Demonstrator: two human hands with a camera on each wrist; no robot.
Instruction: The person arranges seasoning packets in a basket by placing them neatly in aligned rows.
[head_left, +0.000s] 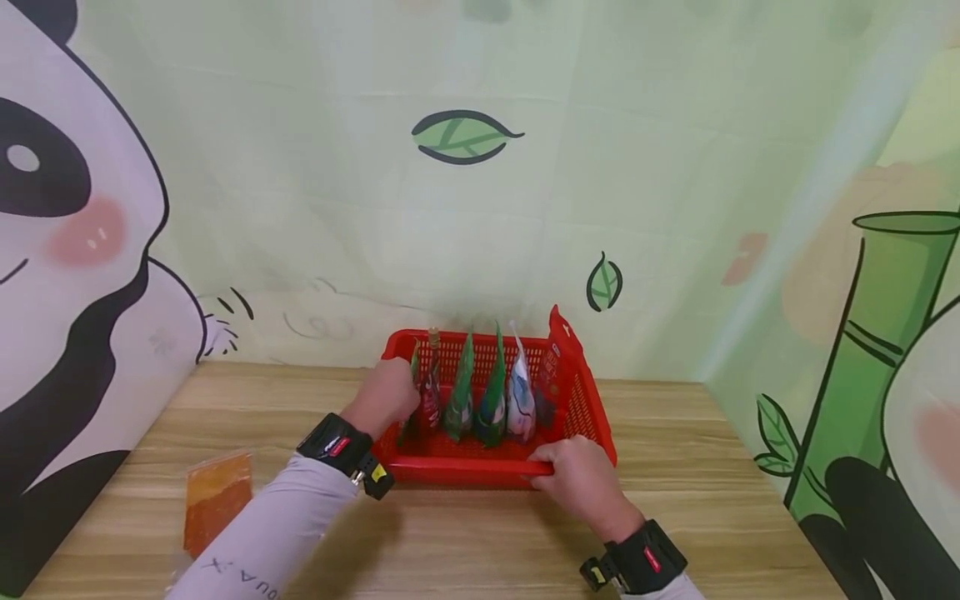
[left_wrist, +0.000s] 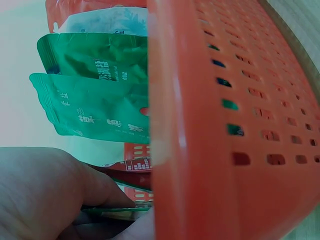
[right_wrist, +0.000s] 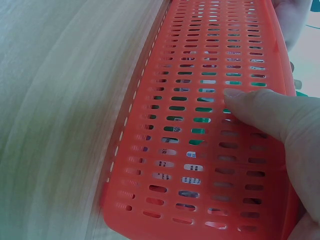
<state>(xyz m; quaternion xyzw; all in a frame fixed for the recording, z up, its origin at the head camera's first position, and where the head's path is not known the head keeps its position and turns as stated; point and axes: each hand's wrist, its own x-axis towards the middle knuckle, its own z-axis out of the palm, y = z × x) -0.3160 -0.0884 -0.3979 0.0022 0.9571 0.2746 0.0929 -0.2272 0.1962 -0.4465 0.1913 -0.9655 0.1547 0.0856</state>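
Observation:
A red perforated plastic basket sits on the table, holding several upright packets. My left hand reaches over its left end and pinches a thin green-edged packet, partly hidden by the fingers. Beside that stands a narrow dark-red item with a tan top. Farther right come two green packets, a white-and-blue packet and a tall red packet leaning at the right end. My right hand grips the basket's front rim, its thumb lying against the outer wall.
On the table's left lies a flat clear pouch with orange-brown contents, next to my left sleeve. A printed cloth wall with panda and bamboo pictures rises right behind the basket. The wood-grain tabletop extends in front.

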